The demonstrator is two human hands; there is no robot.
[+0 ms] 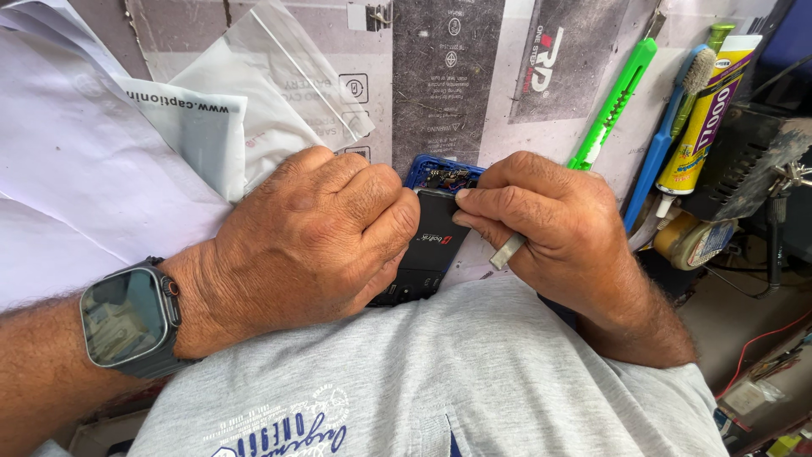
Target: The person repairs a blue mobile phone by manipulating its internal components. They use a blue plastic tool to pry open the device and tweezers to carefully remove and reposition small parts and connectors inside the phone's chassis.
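Note:
An opened phone (433, 228) with a blue frame and a black battery lies face down at the near edge of the bench, against my grey shirt. My left hand (313, 237) wraps over its left side and holds it down; a dark smartwatch (127, 317) sits on that wrist. My right hand (550, 224) is closed around a thin metal tool (506, 252), likely tweezers. Its fingertips press at the phone's upper right, near the exposed circuit parts (448, 176). The tool's working tip is hidden under my fingers.
A green utility knife (611, 106), a blue toothbrush (668, 127) and a yellow glue tube (702, 114) lie at the right. A clear plastic bag (288, 85) and white paper (76, 161) cover the left. Wires and a black holder (744, 161) crowd the far right.

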